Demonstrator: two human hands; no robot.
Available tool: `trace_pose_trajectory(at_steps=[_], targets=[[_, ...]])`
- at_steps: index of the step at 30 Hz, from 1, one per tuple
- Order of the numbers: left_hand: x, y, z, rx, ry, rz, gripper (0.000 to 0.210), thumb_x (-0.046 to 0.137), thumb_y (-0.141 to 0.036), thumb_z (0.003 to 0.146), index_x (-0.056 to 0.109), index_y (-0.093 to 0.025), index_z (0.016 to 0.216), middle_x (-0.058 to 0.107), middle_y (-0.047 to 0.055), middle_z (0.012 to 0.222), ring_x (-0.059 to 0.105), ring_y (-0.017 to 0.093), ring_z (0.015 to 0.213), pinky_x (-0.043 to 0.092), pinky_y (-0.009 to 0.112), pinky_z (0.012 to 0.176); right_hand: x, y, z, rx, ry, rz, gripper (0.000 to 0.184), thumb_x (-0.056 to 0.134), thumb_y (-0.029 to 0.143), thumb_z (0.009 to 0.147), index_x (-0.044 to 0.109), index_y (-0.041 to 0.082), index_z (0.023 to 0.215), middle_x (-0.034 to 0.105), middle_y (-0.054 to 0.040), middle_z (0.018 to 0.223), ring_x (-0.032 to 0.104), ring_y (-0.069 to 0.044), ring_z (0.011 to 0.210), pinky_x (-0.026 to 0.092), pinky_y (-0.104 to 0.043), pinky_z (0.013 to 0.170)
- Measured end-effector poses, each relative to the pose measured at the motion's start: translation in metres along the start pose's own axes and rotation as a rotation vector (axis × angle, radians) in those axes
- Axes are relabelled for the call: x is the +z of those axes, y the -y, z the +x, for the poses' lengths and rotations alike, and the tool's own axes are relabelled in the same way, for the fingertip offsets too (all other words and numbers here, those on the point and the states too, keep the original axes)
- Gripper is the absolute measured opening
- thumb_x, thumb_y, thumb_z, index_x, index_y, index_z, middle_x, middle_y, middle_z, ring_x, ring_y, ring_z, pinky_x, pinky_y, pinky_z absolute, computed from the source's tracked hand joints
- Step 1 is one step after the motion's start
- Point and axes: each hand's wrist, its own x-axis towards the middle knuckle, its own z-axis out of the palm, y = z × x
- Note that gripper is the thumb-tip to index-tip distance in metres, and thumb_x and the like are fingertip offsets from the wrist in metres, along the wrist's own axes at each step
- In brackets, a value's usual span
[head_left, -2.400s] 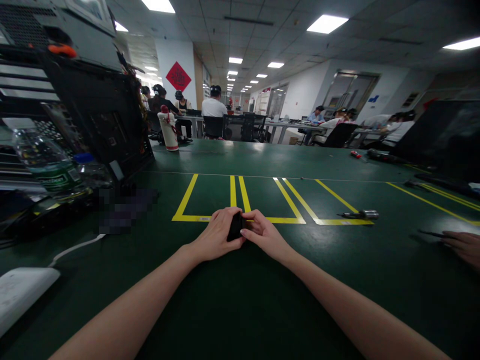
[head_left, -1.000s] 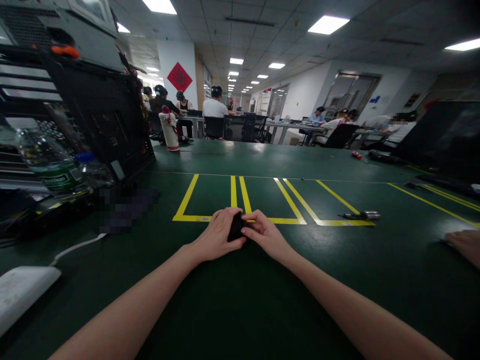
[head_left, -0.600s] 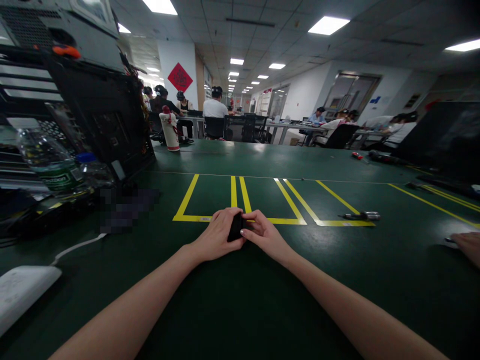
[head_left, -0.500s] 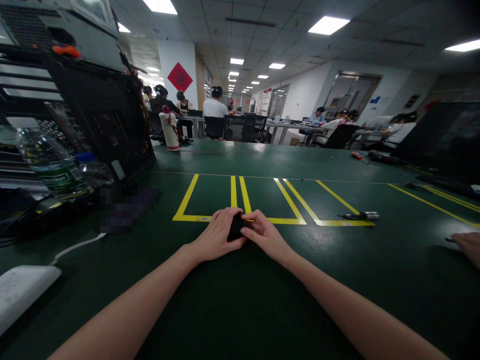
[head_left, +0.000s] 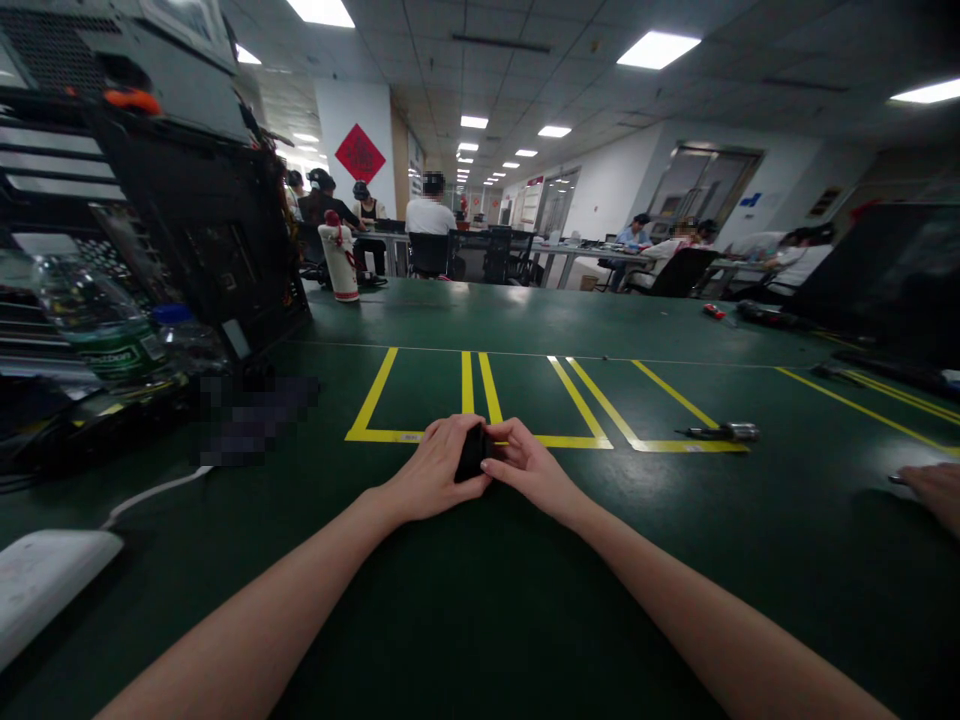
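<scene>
A small black object with a rounded edge rests low over the green table, just in front of the yellow tape. My left hand is wrapped over its left side, thumb along the near edge. From the right, my right hand holds its thumb and bent fingers against the right edge. Both hands cover much of the object, so its exact kind cannot be made out. To the right lies a screwdriver-like tool with a silvery end, across the yellow tape.
Yellow tape marks boxes on the green table. Left stand an open computer case, a water bottle and a white power strip. A white-and-red bottle stands farther back. Another person's hand is at the right edge.
My hands and the black object stay nearly in place; my right fingers shift very slightly at its edge. The other person's hand at the right moves a little.
</scene>
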Motion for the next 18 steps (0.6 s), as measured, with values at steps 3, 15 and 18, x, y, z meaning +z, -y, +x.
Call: trace_pose_trajectory(at_steps=[3, 15, 18], targets=[[-0.0004, -0.0005, 0.0000, -0.008, 0.004, -0.006, 0.053, 0.055, -0.027, 0.074, 0.028, -0.022, 0.119, 0.043, 0.008, 0.114, 0.042, 0.024, 0.108, 0.028, 0.045, 0.096, 0.0003, -0.0018, 0.0006, -0.009, -0.012, 0.012, 0.026, 0.058, 0.023, 0.073, 0.046, 0.022, 0.096, 0.050, -0.0014, 0.099, 0.053, -0.015, 0.095, 0.043, -0.033, 0.085], [-0.0016, -0.0003, -0.0001, -0.017, 0.003, -0.010, 0.053, 0.055, -0.028, 0.074, 0.029, -0.020, 0.119, 0.043, 0.008, 0.113, 0.042, 0.023, 0.107, 0.029, 0.042, 0.097, -0.0018, 0.0036, 0.0005, 0.045, 0.005, 0.000, 0.032, 0.054, 0.021, 0.075, 0.046, 0.023, 0.106, 0.050, -0.0029, 0.106, 0.049, -0.016, 0.103, 0.039, -0.035, 0.093], [-0.0017, -0.0005, -0.0007, -0.010, 0.000, -0.008, 0.051, 0.055, -0.028, 0.074, 0.030, -0.021, 0.118, 0.043, 0.008, 0.113, 0.042, 0.022, 0.107, 0.029, 0.043, 0.097, -0.0018, 0.0043, 0.0002, 0.033, 0.033, 0.020, 0.027, 0.055, 0.020, 0.074, 0.047, 0.022, 0.100, 0.050, -0.0018, 0.103, 0.051, -0.016, 0.101, 0.041, -0.034, 0.090]])
